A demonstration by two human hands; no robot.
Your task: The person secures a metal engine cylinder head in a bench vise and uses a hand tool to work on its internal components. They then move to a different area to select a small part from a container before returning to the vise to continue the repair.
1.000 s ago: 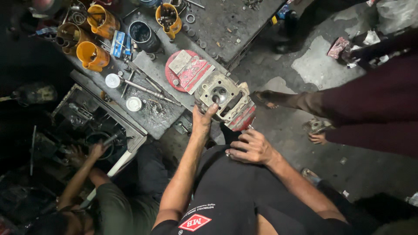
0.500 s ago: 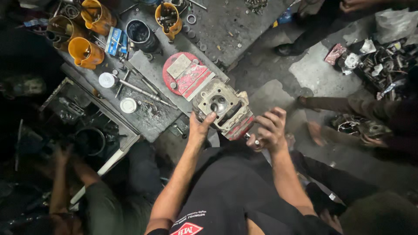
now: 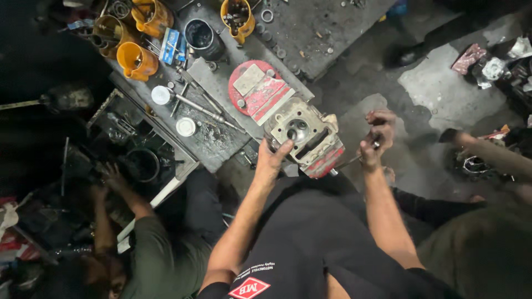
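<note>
At the bench edge, head view: grey cast-metal engine cylinder head (image 3: 299, 133) sits clamped in a red-jawed bench vise (image 3: 324, 160), round bore facing up, long axis running from upper left to lower right. Left hand (image 3: 271, 160) rests on the near lower-left corner of the casting, fingers spread and curled over its edge, thumb up toward the bore; touching it, not lifting. Right hand (image 3: 374, 138) is off to the right of the vise, apart from the casting, fingers closed tight around a thin dark metal bar (image 3: 354, 159) that looks like the vise handle or a tool; cannot tell which, it is mostly hidden by the fist. So the casting lies straight ahead of the left fingers and to the left of the right hand; left hand is the nearer one.

Containers: three yellow plastic jugs (image 3: 136, 60) at upper left and one more yellow jug (image 3: 238, 19) at top, holding small dark metal parts, contents too small to sort. Black round can (image 3: 202, 36) beside them, inside dark, cannot tell contents. Red round disc with a flat grey plate on it (image 3: 255, 86) lies just behind the vise. Two white round lids (image 3: 185, 126) and long steel rods (image 3: 202, 108) lie on the grimy grey benchtop (image 3: 221, 138).

Another person in a green shirt (image 3: 155, 260) crouches lower left, hand in a dark tray of parts (image 3: 138, 163).
</note>
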